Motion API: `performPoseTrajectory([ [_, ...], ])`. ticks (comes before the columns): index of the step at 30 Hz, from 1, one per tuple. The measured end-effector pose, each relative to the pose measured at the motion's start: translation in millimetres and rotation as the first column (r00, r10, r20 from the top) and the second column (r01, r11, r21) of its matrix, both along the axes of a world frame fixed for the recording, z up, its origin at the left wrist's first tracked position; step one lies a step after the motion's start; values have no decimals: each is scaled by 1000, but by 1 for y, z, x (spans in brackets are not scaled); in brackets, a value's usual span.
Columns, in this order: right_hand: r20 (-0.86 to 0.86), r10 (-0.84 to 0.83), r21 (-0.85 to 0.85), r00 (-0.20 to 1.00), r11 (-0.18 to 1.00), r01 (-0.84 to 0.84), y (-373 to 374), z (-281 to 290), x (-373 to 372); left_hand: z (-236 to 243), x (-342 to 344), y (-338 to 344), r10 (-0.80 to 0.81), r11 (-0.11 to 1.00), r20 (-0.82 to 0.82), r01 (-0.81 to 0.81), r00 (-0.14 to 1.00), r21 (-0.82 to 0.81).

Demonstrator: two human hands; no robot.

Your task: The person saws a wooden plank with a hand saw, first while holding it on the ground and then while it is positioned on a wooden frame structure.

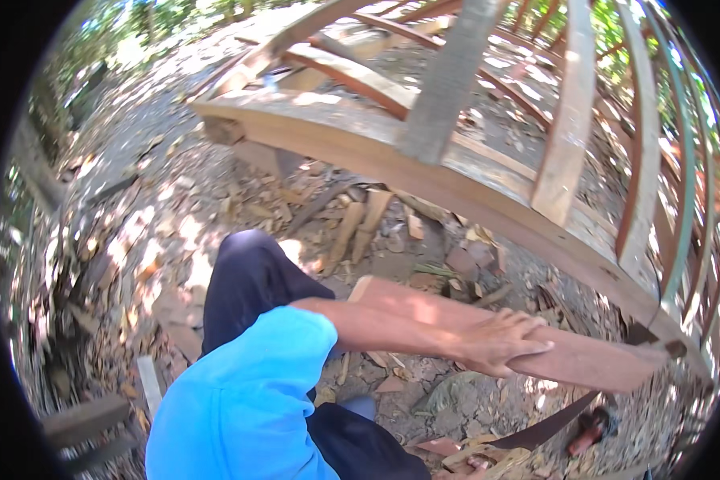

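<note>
Pale brown wood fills the top of my view: a large slatted frame point(312, 124), its long beam point(488, 210) slanting from upper left to lower right, with slats point(568, 136) rising from it. Below and around it spreads leaf-strewn ground point(144, 224), patched with sunlight. Nearer to me come the bright blue sleeve point(240, 384) and a dark trouser knee point(252, 276), bent toward the frame.

Next in size is the board point(584, 352), flat and reddish, lying aslant below the beam, its right end close to the beam's lower end; I can't tell whether they touch. Under that right part is the saw point(544, 428), its dark blade pointing up toward the board's lower edge. Contact there is unclear to me.

My left hand point(504, 344) lies across the board, fingers gripping over its far edge. My right hand point(478, 462) barely shows at the bottom, fingers seemingly closed round the saw's wooden handle. Smallest are the wood scraps point(372, 220) beneath the beam.

As far as I can judge, the slats are in place on the beam, while the board is separate and whole. I make out no cut in it, so any sawing seems barely begun at most.
</note>
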State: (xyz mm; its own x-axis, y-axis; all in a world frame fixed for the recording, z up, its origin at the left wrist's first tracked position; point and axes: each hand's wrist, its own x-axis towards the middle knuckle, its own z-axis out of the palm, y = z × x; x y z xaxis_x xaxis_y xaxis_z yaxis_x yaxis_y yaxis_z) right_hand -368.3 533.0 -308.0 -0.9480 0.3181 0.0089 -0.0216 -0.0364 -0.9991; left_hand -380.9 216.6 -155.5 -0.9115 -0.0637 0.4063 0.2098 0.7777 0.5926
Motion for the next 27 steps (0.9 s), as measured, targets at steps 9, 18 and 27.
performPoseTrajectory([
  [9, -129, 239, -11, 962, 970, -243, -52, 51, -30, 110, 50, -62, -27, 903, -218, -70, 976, -424],
  [18, -294, 421, 27, 858, 901, -432, -101, 110, -47, 151, 141, -106, 191, 779, -163, -250, 968, -575],
  [27, -440, 477, 16, 761, 852, -524, -145, 170, -68, 192, 244, -160, 388, 666, -260, -464, 884, -584],
])
